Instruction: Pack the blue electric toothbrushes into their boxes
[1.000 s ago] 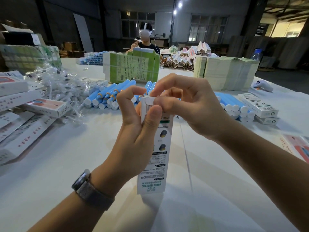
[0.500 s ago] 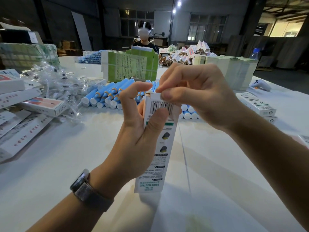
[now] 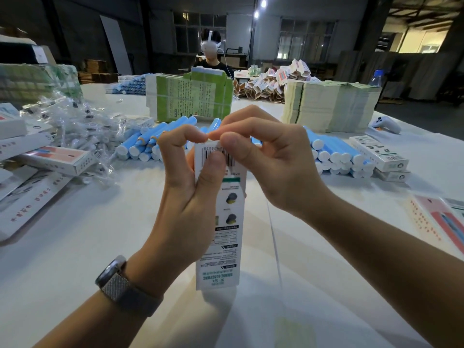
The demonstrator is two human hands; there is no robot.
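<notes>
Box in hand: one white box [image 3: 222, 222] is held upright above the desk [image 3: 75, 247], top end being worked.
Left hand [image 3: 185, 207]: closed round the box body, thumb pressed on the barcode face.
Right hand [image 3: 271, 167]: fingertips pinched at the top flap.
Contents: cannot be told.
Done: closed boxes [image 3: 379, 153] lie at right.
Left: many blue toothbrushes [image 3: 334, 151] are stacked unpacked behind the hands; most work is judged outstanding.

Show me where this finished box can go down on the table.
Bare tabletop lies left of the held box, below the bagged parts. Another bare patch sits right, below the blue toothbrushes. The left edge's flat boxes crowd it.
</notes>
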